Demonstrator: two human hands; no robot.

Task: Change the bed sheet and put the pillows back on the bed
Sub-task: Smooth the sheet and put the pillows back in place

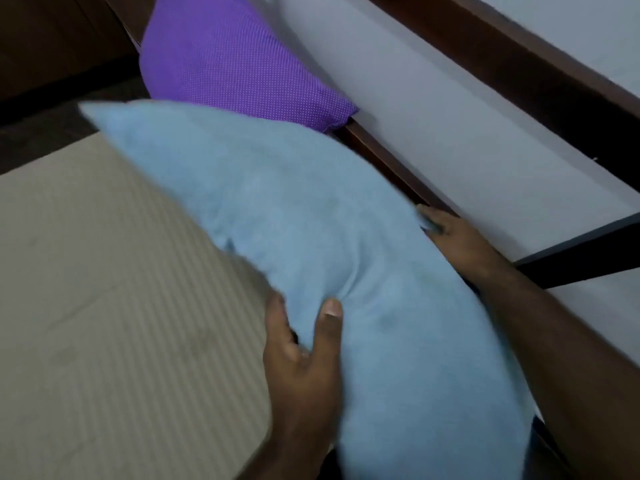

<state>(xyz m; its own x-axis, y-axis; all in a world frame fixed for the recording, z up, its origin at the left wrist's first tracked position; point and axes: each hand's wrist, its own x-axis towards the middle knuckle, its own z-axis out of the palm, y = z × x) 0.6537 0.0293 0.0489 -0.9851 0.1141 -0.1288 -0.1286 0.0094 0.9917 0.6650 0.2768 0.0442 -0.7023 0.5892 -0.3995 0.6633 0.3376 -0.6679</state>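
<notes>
A light blue pillow (pixel 294 220) lies slanted across the middle of the view, over the beige striped sheet (pixel 104 289) of the bed. My left hand (pixel 304 344) grips its near edge, thumb pressed into the fabric on top and fingers tucked underneath. My right hand (pixel 450 233) holds the pillow's far side against the headboard, with the fingertips curled round the edge. A purple dotted pillow (pixel 228 57) leans at the head of the bed, just beyond the blue one.
The headboard (pixel 467 133) runs diagonally at the right, pale grey panels in a dark wooden frame. Dark wooden furniture (pixel 52 46) and dark floor fill the upper left beyond the bed's edge.
</notes>
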